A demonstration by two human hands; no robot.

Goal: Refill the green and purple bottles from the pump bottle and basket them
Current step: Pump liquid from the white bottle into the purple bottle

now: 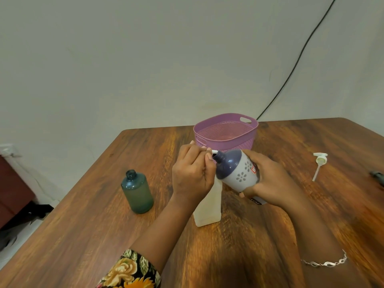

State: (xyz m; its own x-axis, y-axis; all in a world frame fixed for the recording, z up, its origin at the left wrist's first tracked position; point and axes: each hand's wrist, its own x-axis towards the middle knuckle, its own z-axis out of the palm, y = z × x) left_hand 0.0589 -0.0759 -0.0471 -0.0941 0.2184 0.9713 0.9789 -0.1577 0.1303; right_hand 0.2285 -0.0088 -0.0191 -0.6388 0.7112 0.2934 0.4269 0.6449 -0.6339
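Gripping the pump bottle round its lower body, the right hand holds it off the table, tipped over so its open dark neck points left. That neck meets the top of a pale translucent bottle, which stands on the wood. The left hand is curled round this bottle's top, and a small white piece shows at its fingertips; what it is cannot be told. No liquid level is readable in either bottle.

The green bottle stands upright and uncapped to the left, well apart from the hands. Its lower body looks cloudy and its shoulder darker. Behind the hands sits the purple basket, its mesh floor showing. The white pump head lies on the table to the right.
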